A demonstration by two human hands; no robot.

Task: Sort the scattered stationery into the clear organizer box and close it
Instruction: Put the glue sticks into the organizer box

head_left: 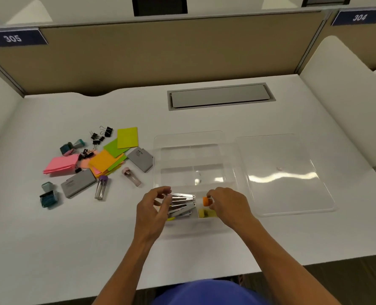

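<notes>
Organizer box [189, 139] sits open mid-desk, lid [281, 175] at its 3 o'clock; right hand [229, 203] pinching an orange-capped tube [207, 201] should lower it flat beside the yellow one [205, 213], while the left hand [152, 210], loosely curled and empty, hovers clear.

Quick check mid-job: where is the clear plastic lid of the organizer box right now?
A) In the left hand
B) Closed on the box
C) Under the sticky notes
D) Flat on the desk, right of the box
D: the clear plastic lid lies flat on the white desk, right of the open clear organizer box.
</notes>
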